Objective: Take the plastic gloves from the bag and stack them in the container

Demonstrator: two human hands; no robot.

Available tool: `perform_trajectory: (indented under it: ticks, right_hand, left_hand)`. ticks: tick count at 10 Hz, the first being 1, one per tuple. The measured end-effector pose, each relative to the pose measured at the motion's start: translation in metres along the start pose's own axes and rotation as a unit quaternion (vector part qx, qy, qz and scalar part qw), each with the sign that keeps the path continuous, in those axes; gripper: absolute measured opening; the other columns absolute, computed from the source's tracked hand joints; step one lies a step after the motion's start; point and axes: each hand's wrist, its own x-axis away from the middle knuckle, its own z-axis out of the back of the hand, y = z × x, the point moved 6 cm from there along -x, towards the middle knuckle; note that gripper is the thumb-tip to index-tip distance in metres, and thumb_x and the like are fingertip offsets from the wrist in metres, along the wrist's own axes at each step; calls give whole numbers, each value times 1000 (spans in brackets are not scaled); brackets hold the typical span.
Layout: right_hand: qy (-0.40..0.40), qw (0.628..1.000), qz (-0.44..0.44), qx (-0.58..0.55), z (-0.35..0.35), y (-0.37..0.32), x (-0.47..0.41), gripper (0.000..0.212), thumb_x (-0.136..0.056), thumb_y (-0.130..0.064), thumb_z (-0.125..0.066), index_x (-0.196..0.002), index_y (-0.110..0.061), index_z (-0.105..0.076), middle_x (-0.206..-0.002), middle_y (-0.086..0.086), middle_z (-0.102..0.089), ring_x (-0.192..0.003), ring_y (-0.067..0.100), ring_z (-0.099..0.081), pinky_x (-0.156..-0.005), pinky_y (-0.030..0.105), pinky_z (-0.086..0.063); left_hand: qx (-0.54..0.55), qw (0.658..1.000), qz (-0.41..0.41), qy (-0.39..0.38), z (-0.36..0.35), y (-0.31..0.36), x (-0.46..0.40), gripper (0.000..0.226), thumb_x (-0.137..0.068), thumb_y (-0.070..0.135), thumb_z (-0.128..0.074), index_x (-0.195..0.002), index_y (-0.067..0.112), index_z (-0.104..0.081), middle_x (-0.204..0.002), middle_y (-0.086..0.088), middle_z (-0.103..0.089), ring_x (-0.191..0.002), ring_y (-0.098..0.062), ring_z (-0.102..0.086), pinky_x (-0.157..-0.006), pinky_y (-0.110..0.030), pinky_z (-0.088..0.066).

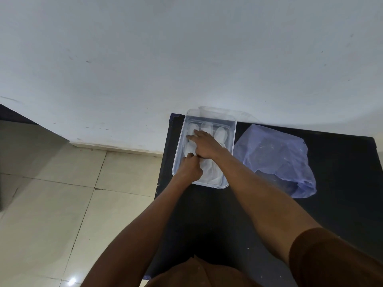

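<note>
A clear rectangular plastic container (pixel 231 141) stands at the far left of a black table (pixel 228 214). Inside it lies a whitish translucent plastic glove (pixel 214 171), fingers pointing toward the wall. My right hand (pixel 207 147) presses flat on the glove's palm area with fingers spread. My left hand (pixel 190 168) is inside the container's near left part, its fingers curled and pinching the glove near the cuff. A crumpled bluish translucent plastic bag (pixel 277 160) lies on the table just right of the container.
A second clear piece, perhaps the lid (pixel 219 111), leans against the white wall (pixel 186 59) behind the container. Beige floor tiles (pixel 62 193) lie to the left of the table's edge.
</note>
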Motion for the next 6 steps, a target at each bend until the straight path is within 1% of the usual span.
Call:
perform_trajectory:
  ticks: [1, 2, 3, 4, 5, 6]
  right_hand:
    - [39, 997, -39, -50, 8, 7, 11, 69, -93, -3, -55, -156, -20, -34, -167, 12, -19, -154, 30, -18, -125, 44, -24]
    - [75, 988, -110, -77, 9, 18, 27, 55, -93, -4, -48, -148, -9, -43, -156, 14, -37, -143, 34, -34, -112, 46, -40]
    - [51, 983, -156, -82, -2, 30, 35, 42, -93, -8, -47, -135, -5, -51, -141, 17, -48, -132, 37, -41, -106, 48, -45]
    - [34, 983, -158, -93, -1, 31, 40, 43, -93, -6, -47, -137, -3, -50, -140, 19, -48, -132, 38, -42, -108, 46, -43]
    - [69, 981, -124, -135, 9, 25, 42, 51, -93, 0, -46, -144, -4, -47, -145, 20, -46, -136, 36, -39, -112, 42, -41]
    - [112, 973, -114, -166, 22, 25, 49, 51, -94, 1, -45, -144, -7, -49, -146, 18, -47, -139, 33, -40, -110, 38, -40]
  left_hand:
    - [12, 1000, -2, 2, -1, -1, -1, 41, -94, 8, -49, -135, 8, -55, -133, -15, -53, -123, -34, -53, -108, -43, -45]
    - [17, 1000, 2, 2, -3, -1, -1, 44, -93, 6, -52, -135, 13, -56, -137, -12, -51, -126, -32, -51, -110, -42, -45]
    - [10, 1000, -1, 2, -4, -1, -1, 44, -92, 5, -53, -135, 15, -57, -137, -12, -50, -126, -32, -51, -110, -41, -44]
    - [15, 1000, 0, -5, -2, 0, 0, 45, -92, 4, -52, -135, 14, -57, -138, -13, -49, -128, -32, -50, -113, -40, -41]
    - [41, 999, -3, -2, 1, 2, 0, 45, -91, 2, -54, -135, 14, -57, -139, -13, -51, -127, -32, -52, -111, -40, -43]
    - [75, 997, -10, 23, 9, 3, 1, 43, -91, 0, -58, -132, 12, -59, -140, -13, -55, -126, -30, -55, -107, -36, -45]
